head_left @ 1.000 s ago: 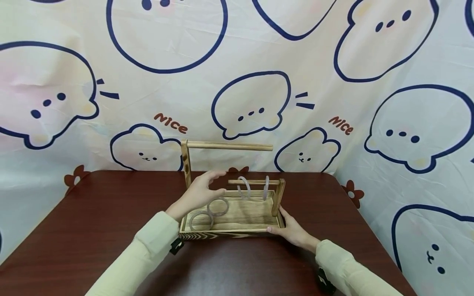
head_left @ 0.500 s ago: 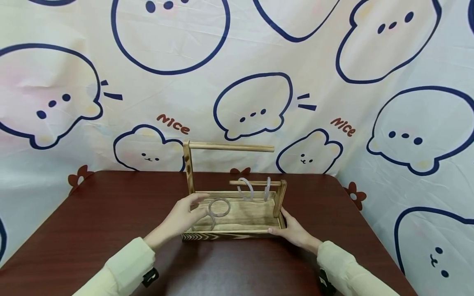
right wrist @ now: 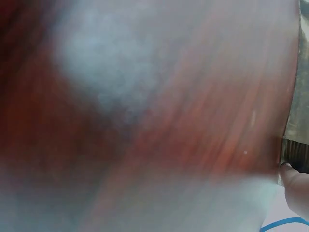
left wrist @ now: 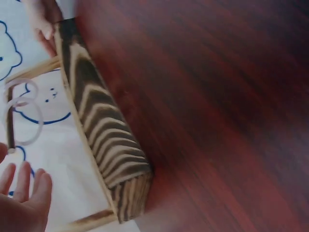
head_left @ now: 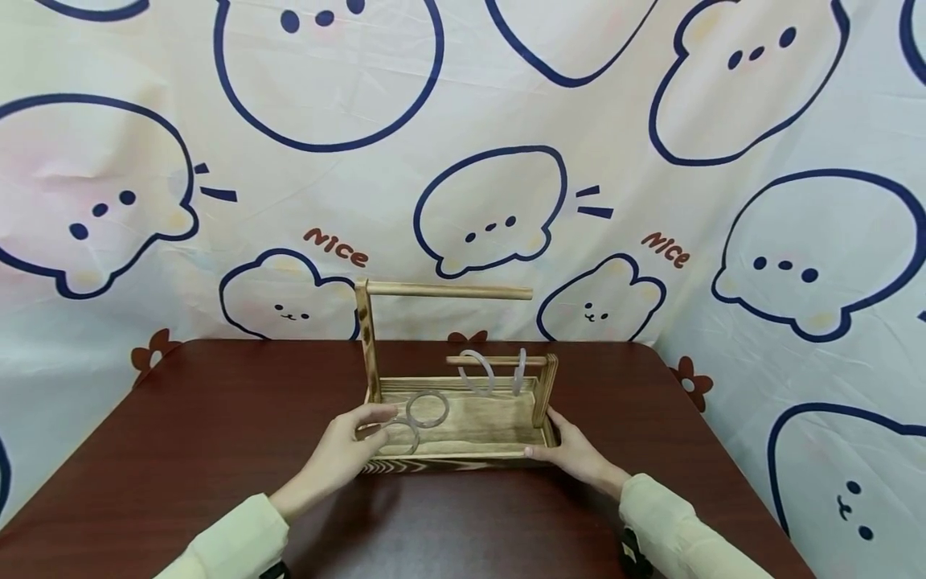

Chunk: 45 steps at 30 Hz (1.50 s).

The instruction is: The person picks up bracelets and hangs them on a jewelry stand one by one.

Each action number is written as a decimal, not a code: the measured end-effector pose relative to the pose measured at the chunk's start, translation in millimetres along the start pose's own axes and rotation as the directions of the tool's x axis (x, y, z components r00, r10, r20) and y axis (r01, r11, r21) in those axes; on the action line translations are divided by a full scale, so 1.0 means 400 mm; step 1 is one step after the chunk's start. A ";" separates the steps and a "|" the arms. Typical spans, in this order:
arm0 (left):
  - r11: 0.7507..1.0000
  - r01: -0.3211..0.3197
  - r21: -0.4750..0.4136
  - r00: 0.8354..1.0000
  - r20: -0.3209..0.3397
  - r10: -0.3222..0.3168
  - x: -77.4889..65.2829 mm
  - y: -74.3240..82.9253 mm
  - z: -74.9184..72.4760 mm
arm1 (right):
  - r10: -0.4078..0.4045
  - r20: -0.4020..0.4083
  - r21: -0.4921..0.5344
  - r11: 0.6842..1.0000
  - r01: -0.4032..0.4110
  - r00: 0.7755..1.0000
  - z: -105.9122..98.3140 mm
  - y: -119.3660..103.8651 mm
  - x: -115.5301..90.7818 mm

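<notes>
A wooden bangle stand (head_left: 463, 465) has a shallow tray base, a tall bar and a lower bar. Two pale translucent bangles hang on the lower bar, one of them a tilted bangle (head_left: 477, 373). In the tray lie a flat bangle (head_left: 428, 409) and, left of it, another bangle (head_left: 405, 438), partly covered by my left hand (head_left: 340, 446). That hand reaches over the tray's left end, thumb and fingers apart; its fingers (left wrist: 41, 191) look straight in the left wrist view. My right hand (head_left: 579, 454) grips the tray's right front corner, thumb on the front rim.
The stand sits on a dark red-brown table (head_left: 239, 418). Behind it hangs a white cloth (head_left: 492, 201) printed with cartoon outlines. The tall bar (head_left: 448, 290) juts rightward from its post, above the lower bar (head_left: 502, 360).
My left hand has drawn back from over the tray near the lower bar, moving left and down to the tray's left end. The right hand stays at its corner.
</notes>
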<state>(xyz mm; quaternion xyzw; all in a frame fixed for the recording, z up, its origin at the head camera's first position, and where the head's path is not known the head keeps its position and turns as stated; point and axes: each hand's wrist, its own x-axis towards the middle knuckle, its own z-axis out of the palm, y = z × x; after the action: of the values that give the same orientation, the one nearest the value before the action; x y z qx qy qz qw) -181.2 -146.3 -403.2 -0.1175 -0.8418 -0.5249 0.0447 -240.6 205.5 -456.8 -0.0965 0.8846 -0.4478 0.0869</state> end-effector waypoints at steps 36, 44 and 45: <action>0.989 0.126 0.073 0.965 0.224 -0.139 0.030 -0.146 -0.054 | -0.039 -0.107 0.073 0.996 0.047 0.994 -0.016 -0.088 -0.070; 0.985 0.163 0.048 0.948 0.268 -0.170 0.047 -0.168 -0.032 | -0.103 0.010 0.087 0.991 0.102 0.995 -0.003 -0.129 -0.067; 0.985 0.168 0.049 0.948 0.266 -0.175 0.048 -0.172 -0.030 | -0.114 0.019 0.085 0.990 0.112 0.993 0.001 -0.133 -0.067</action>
<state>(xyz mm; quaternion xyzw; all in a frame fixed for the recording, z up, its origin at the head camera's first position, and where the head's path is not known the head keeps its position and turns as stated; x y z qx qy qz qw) -217.1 -183.0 -453.9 -0.1136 -0.8537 -0.4951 -0.1147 -209.8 181.0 -412.2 -0.1480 0.8571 -0.4875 0.0760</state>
